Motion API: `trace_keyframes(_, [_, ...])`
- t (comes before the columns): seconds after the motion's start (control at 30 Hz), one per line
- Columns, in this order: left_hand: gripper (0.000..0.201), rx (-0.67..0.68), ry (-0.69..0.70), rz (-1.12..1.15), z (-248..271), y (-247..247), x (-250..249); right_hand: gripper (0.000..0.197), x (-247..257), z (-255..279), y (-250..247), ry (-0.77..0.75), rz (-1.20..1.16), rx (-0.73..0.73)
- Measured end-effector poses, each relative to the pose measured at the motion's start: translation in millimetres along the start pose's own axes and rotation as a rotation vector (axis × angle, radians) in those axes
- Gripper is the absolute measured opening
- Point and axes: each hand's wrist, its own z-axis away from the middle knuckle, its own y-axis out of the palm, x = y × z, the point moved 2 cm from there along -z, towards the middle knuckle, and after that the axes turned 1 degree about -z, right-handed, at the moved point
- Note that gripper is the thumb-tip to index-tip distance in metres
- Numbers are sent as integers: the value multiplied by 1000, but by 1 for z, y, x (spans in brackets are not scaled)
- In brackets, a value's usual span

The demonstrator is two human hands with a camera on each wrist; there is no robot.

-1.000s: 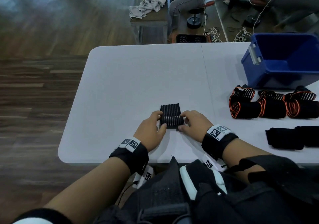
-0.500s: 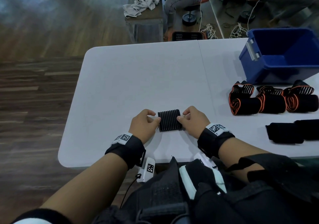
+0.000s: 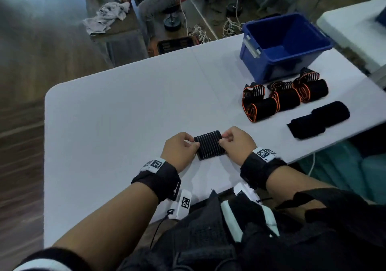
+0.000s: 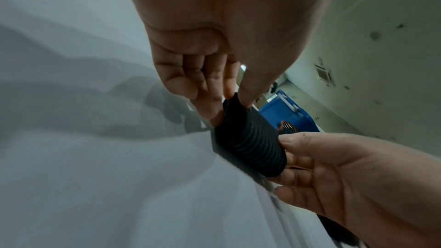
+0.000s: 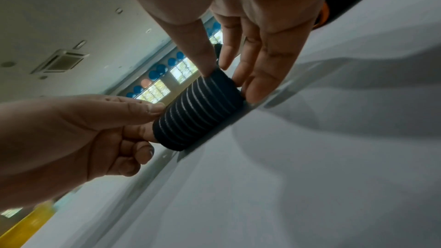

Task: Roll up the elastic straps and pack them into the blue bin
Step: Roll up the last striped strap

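Note:
A black ribbed elastic strap [image 3: 209, 144], rolled into a short cylinder, lies on the white table [image 3: 117, 124] near its front edge. My left hand [image 3: 181, 150] pinches the roll's left end between thumb and fingers [image 4: 235, 99]. My right hand [image 3: 235, 143] pinches its right end [image 5: 219, 74]. The roll [image 4: 250, 142] rests on the table in both wrist views [image 5: 200, 112]. The blue bin [image 3: 284, 45] stands at the far right of the table, and its inside looks bare.
Three rolled black-and-orange straps [image 3: 279, 99] lie in a row in front of the bin. Two plain black rolls [image 3: 319, 119] lie nearer the right front edge. Another table [image 3: 355, 26] stands to the right. Behind, a person sits at a bench with grey cloths [image 3: 106, 16].
A second ago a flat tail of strap still lay beyond the roll; now it is fully rolled up. My hands moved from on top of it to its two ends.

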Motion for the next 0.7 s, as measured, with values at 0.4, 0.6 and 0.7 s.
trace_keyframes(0.4, [30, 384, 276, -176, -19, 84, -77, 22, -75, 36, -70, 217, -226, -317])
trace_keyframes(0.6, [19, 369, 258, -263, -22, 98, -91, 39, -88, 17, -95, 80, -213, -150])
trace_keyframes(0.7, [18, 337, 204, -246, -18, 104, -96, 42, -98, 8, -109, 18, -170, -34])
